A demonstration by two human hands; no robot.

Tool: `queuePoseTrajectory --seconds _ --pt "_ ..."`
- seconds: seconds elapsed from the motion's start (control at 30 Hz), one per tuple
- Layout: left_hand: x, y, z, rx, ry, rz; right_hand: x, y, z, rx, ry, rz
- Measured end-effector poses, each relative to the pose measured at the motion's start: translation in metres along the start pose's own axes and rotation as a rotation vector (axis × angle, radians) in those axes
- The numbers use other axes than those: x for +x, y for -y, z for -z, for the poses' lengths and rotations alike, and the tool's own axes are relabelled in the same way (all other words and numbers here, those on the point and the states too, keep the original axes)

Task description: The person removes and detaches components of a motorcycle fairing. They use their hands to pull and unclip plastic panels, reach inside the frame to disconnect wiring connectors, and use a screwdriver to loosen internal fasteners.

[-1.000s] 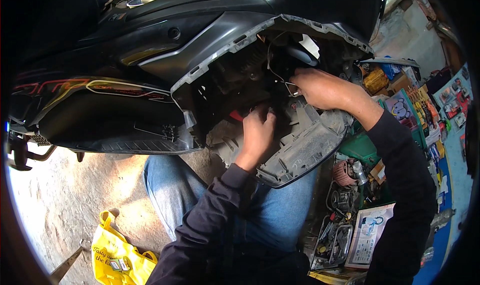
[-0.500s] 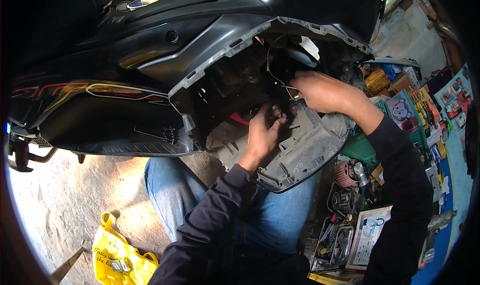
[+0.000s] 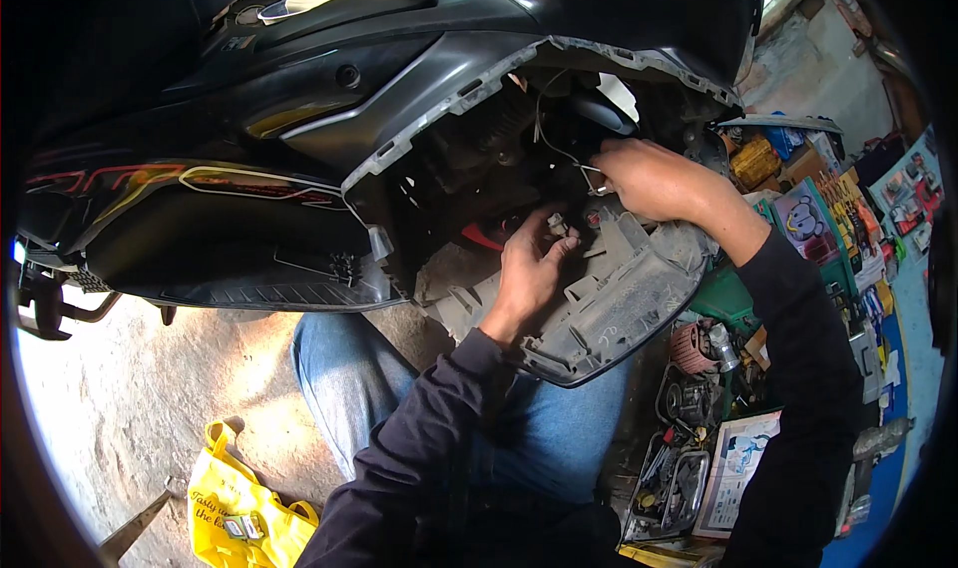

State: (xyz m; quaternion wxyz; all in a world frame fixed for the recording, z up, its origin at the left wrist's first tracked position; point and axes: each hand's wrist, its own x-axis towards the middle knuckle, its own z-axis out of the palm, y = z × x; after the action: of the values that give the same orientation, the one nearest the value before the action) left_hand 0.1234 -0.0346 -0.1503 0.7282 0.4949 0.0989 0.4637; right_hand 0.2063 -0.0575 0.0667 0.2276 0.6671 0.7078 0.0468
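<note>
My left hand [image 3: 531, 271] is closed, its thumb and fingertips pinching a small pale plug connector [image 3: 558, 225] inside the open front of a black scooter [image 3: 399, 79]. To its right and a little higher, my right hand [image 3: 654, 181] has its fingers closed around the end of a thin pale wire [image 3: 561, 153]. That wire hangs down from the dark cavity above; the fingertips partly hide its end. Below both hands hangs a dusty grey plastic panel [image 3: 619, 303], its ribbed inner side facing up. A red part [image 3: 482, 236] shows in the cavity beside my left hand.
A hex key [image 3: 304, 261] and a cluster of small dark screws [image 3: 344, 267] lie on the scooter's footboard. A yellow bag [image 3: 239, 508] rests on the concrete floor at lower left. Tools, a reddish ribbed part [image 3: 693, 348] and a green box [image 3: 726, 298] crowd the right side.
My right hand has shifted slightly to the right with the wire. The left hand keeps its pinch on the connector, which shows a bit more clearly now.
</note>
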Motion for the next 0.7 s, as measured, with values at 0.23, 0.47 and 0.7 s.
queuePoseTrajectory --seconds 0.23,0.47,0.7 --pt "-0.013 -0.025 -0.014 0.353 -0.097 -0.043 -0.013 -0.016 -0.006 -0.007 -0.052 -0.016" --pt "-0.030 -0.042 -0.029 0.481 -0.053 -0.361 -0.027 -0.023 0.054 0.359 -0.259 -0.050" --pt "-0.020 -0.027 -0.014 0.632 0.003 -0.468 -0.032 -0.012 0.059 0.317 -0.323 -0.055"
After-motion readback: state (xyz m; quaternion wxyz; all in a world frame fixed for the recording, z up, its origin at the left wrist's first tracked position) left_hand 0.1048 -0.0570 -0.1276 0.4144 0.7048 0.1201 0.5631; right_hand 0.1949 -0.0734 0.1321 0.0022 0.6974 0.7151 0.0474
